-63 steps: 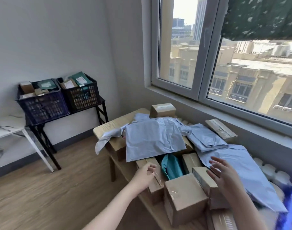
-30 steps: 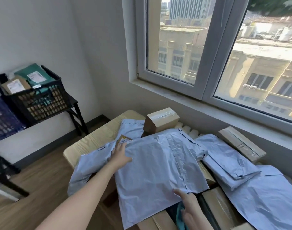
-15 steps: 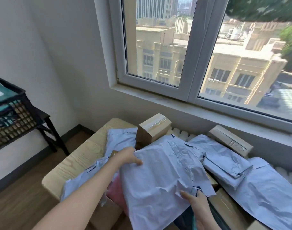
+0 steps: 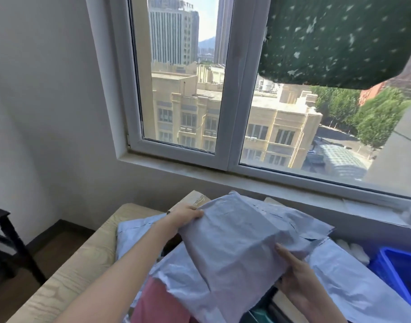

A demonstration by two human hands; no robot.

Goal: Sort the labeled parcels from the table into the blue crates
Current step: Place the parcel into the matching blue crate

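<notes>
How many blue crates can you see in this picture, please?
1: the blue crate at the frame's right edge, beside the grey parcels; others may be out of view.

You are holding a pale grey-blue plastic mailer parcel (image 4: 234,248) tilted above the pile, your left hand (image 4: 184,217) gripping its 10 o'clock corner and your right hand (image 4: 297,278) holding its 4 o'clock edge. A blue plastic crate (image 4: 396,273) is sitting at its 3 o'clock, and a pink soft parcel (image 4: 160,304) is lying at its 7 o'clock.

Two bare forearms are extended forward from the lower edge; the left hand (image 4: 187,215) is curled over the upper left corner of a grey mailer bag (image 4: 232,248); the right hand (image 4: 297,276) is closed on its lower right edge, one digit laid on top.
</notes>
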